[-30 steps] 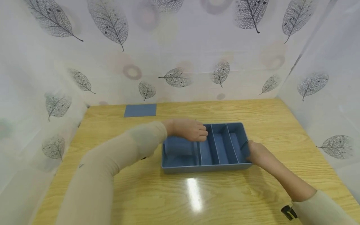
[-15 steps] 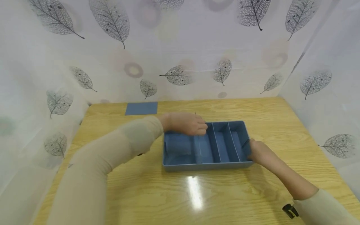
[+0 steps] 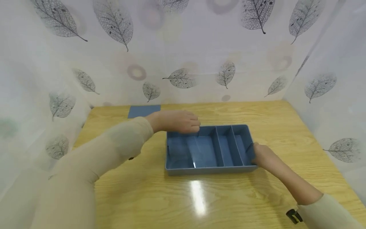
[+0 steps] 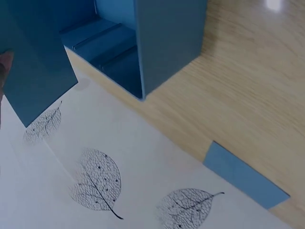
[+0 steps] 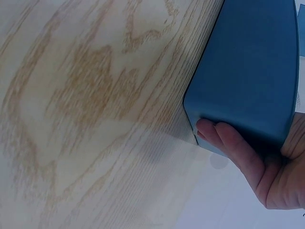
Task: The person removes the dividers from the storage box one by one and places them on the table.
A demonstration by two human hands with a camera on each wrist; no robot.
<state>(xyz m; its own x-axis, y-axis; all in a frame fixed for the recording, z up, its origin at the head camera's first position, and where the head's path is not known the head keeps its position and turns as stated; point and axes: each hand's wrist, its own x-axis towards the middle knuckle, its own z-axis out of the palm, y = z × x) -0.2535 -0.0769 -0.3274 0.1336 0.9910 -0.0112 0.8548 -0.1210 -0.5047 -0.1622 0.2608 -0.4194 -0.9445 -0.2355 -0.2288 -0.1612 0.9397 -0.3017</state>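
Observation:
In the head view, a blue divided box (image 3: pixel 210 170) lies on the wooden table, with upright partitions in its right half. My left hand (image 3: pixel 178 121) is over its far left rim. The left wrist view shows a flat blue divider panel (image 4: pixel 38 62) standing out past the box rim, with a fingertip against it; my left hand holds it. Most of that hand's fingers are hidden. At the box's right end, my right hand (image 3: pixel 263 156) grips the end wall. In the right wrist view, its fingers (image 5: pixel 240 152) bend against the box's outside.
Another flat blue panel (image 3: pixel 144 111) lies at the back left of the table (image 3: pixel 228 197), near the white leaf-patterned sheet (image 3: pixel 200 47) behind. Similar sheets stand on both sides. A bright light reflection shows on the wood in front of the box.
My left hand has moved left and slightly away along the box, and the divider in it has come away from its place beside the middle partitions. My right hand keeps its grip.

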